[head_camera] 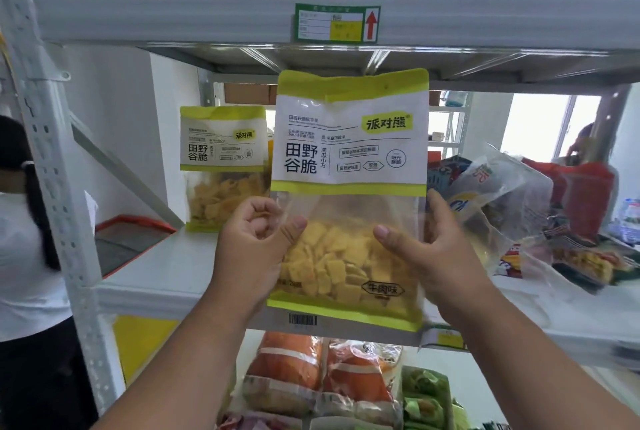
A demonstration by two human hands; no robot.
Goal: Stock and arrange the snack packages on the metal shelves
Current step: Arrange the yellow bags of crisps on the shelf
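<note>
Two hands hold one snack bag up in front of the middle metal shelf. Far left, at nine o'clock, a person in a white top stands beside the perforated shelf upright. Next, on the shelf at about ten o'clock from the held bag, a matching bag stands upright — green-and-white label on top, yellow crisps behind its clear lower window. The left hand grips the held bag at its left edge, fingers curled behind and thumb pressed on the clear front. The bag is upright, label facing the camera, its top reaching the underside of the upper shelf beam at twelve o'clock, where a green tag with a red arrow is stuck. The right hand clasps the bag's right edge, thumb on the front. At six o'clock, orange packets sit on the shelf below. At three o'clock, loose clear-wrapped packets lie tilted on the shelf — a person in red stands beyond them.
</note>
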